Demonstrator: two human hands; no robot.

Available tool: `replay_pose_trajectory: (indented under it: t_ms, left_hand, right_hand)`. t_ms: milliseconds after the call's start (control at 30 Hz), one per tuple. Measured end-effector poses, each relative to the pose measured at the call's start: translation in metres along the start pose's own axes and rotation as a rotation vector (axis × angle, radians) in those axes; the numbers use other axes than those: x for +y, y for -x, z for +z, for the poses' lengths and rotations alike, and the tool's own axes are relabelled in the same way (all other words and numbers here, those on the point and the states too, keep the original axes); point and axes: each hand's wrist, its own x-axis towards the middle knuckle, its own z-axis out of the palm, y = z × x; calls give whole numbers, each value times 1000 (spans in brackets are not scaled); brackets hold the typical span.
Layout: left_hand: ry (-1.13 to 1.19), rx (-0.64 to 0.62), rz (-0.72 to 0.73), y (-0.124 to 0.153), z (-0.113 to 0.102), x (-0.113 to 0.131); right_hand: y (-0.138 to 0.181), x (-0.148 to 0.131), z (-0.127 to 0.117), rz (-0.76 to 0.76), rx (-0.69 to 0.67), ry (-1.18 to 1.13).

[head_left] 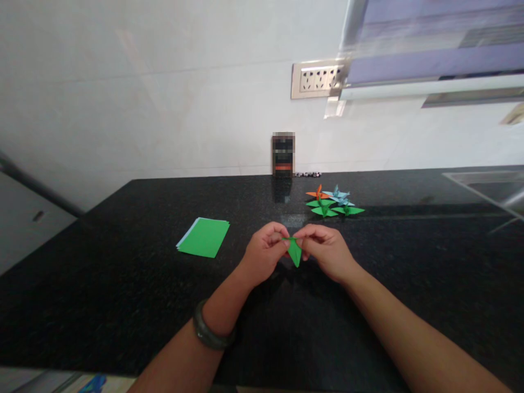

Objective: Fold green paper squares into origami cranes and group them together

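Observation:
Between my two hands is a small piece of folded green paper [295, 253], its pointed end facing down toward me. My left hand [268, 250] pinches its left side with thumb and fingers. On the other side my right hand [325, 248] grips the upper right edge in the same way. Fingertips cover part of the paper's upper edge. Beyond my right hand sit several folded paper cranes in green, light blue and orange, among them a green crane [347, 210] and an orange crane [318, 193]. To the left lies a stack of square paper sheets [204, 238], green on top.
The dark speckled countertop [123, 295] runs back to a pale tiled wall. A phone-like object [283, 155], blurred out, stands against the wall, with a beaded string [309, 174] beside it. A sink edge [483, 191] shows at right. A socket panel [317, 79] is mounted above.

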Motion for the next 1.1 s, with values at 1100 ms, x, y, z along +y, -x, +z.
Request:
replay_pose_trajectory:
  t_ms: [1100]
  left_hand:
    - [-413, 224, 104, 0, 0, 0]
  right_hand:
    - [0, -6, 0, -48, -43, 214]
